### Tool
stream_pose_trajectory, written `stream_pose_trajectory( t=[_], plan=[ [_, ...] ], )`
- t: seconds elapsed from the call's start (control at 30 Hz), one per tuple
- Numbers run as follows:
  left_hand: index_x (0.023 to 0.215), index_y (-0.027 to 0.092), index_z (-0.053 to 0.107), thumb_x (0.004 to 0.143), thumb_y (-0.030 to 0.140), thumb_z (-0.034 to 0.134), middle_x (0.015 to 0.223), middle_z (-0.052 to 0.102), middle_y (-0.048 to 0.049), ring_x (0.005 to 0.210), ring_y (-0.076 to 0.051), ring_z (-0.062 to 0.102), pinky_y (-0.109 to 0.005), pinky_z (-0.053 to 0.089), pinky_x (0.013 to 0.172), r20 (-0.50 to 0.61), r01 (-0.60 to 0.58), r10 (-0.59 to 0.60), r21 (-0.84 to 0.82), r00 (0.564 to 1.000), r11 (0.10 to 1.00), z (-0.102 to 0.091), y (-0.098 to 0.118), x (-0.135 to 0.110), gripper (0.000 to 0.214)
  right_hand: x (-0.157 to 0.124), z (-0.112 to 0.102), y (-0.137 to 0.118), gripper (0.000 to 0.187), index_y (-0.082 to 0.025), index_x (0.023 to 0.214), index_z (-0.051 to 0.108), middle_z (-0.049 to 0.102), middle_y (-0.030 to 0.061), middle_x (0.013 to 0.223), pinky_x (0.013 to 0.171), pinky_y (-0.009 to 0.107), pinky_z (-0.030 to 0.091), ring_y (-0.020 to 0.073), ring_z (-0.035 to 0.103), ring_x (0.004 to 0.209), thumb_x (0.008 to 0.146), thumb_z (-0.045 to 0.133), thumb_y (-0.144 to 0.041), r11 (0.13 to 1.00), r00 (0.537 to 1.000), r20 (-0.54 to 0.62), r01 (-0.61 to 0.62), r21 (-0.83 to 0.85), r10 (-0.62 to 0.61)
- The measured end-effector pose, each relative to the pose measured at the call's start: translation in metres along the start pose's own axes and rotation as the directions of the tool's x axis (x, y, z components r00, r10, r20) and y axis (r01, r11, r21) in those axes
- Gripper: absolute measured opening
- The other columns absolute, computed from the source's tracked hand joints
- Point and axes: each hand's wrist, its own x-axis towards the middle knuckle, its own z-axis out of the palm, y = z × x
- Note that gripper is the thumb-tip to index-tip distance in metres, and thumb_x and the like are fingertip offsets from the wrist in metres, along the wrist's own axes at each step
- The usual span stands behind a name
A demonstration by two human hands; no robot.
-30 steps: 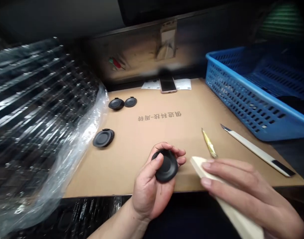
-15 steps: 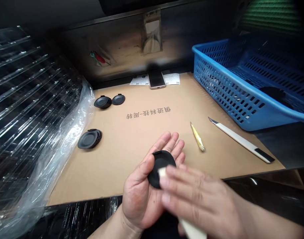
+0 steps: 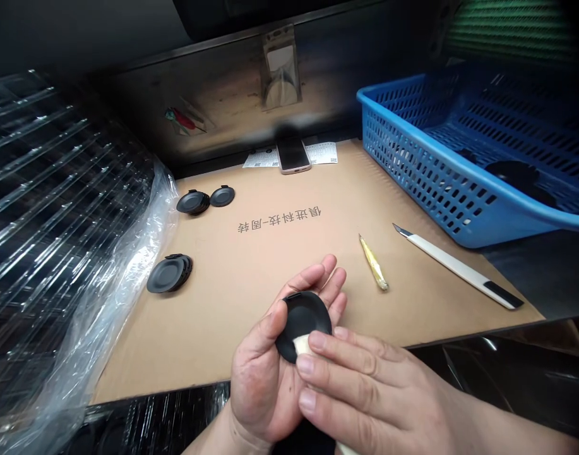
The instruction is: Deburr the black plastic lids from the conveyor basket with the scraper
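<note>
My left hand (image 3: 270, 366) cradles a round black disc (image 3: 302, 319) in its palm, thumb pressed on the disc's left rim and fingers stretched out beneath it. My right hand (image 3: 365, 392) lies over the lower right of the disc, fingers closed on a pale cream strip (image 3: 301, 345) whose tip touches the disc's surface. Most of that strip is hidden under the hand. Both hands hover at the near edge of a brown cardboard sheet (image 3: 280, 265).
More black discs lie on the cardboard: a small stack (image 3: 169, 273) at the left, a pair (image 3: 204, 200) farther back. A yellow tool (image 3: 374, 270) and a white utility knife (image 3: 454, 265) lie right. A blue basket (image 3: 459, 164) stands at the right, plastic-wrapped trays (image 3: 57, 253) at the left, a phone (image 3: 293, 155) at the back.
My right hand brought the cream strip from beside the disc onto its face. My left hand's fingers uncurled from around the disc and now lie flat under it.
</note>
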Motion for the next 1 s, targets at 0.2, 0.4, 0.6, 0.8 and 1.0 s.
stream_pose_trajectory(
  t=[0.2,0.4,0.6,0.8,1.0],
  plan=[
    [0.102,0.020,0.075,0.090,0.028,0.059,0.151,0.059,-0.0078,0.151,-0.028,0.041,-0.045,0.024,0.130,0.015,0.009,-0.009,0.004,1.000,1.000,0.005,0.000,0.000,0.022,0.004,0.002,-0.001,0.039,-0.009,0.139,0.059,0.053,0.0109,0.153,0.125,0.046,0.037,0.0268,0.036,0.152,0.103,0.046,-0.018,1.000,1.000,0.005,0.023,0.016,-0.023],
    [0.105,0.019,0.075,0.091,0.080,0.042,0.151,0.058,-0.0108,0.151,-0.031,0.041,-0.040,0.030,0.128,0.002,0.112,-0.112,-0.035,0.994,0.993,0.007,-0.002,0.000,0.071,0.022,0.005,-0.005,0.046,-0.006,0.142,0.057,0.052,0.0126,0.154,0.126,0.044,0.033,0.0265,0.030,0.154,0.111,0.031,-0.028,0.996,1.000,0.027,0.014,0.084,-0.016],
    [0.110,0.018,0.074,0.093,0.083,0.017,0.155,0.054,-0.0131,0.150,-0.033,0.042,-0.046,0.029,0.128,0.064,0.041,-0.041,-0.011,0.997,0.999,-0.001,0.002,0.000,0.088,0.022,0.002,-0.002,0.049,-0.006,0.141,0.058,0.053,0.0122,0.153,0.125,0.045,0.036,0.0259,0.035,0.152,0.111,0.023,-0.022,0.997,0.998,0.041,0.035,0.062,-0.038],
    [0.111,0.016,0.074,0.093,0.082,0.012,0.156,0.052,-0.0139,0.151,-0.034,0.040,-0.047,0.028,0.128,0.087,-0.003,0.000,0.036,0.996,0.999,-0.004,0.004,0.003,0.092,0.023,0.006,-0.003,0.043,-0.014,0.137,0.064,0.059,0.0038,0.148,0.124,0.036,0.037,0.0200,0.044,0.147,0.111,0.030,-0.021,0.991,0.991,0.080,0.095,0.096,-0.103],
    [0.103,0.020,0.075,0.094,0.082,0.015,0.148,0.060,-0.0116,0.146,-0.032,0.049,-0.043,0.036,0.125,0.055,0.034,-0.034,0.003,0.998,0.999,-0.003,0.003,0.006,0.087,0.029,-0.002,0.002,0.044,-0.009,0.134,0.065,0.058,0.0080,0.148,0.123,0.040,0.039,0.0229,0.044,0.147,0.111,0.029,-0.020,0.988,0.995,0.090,0.035,0.149,-0.049]
  ],
)
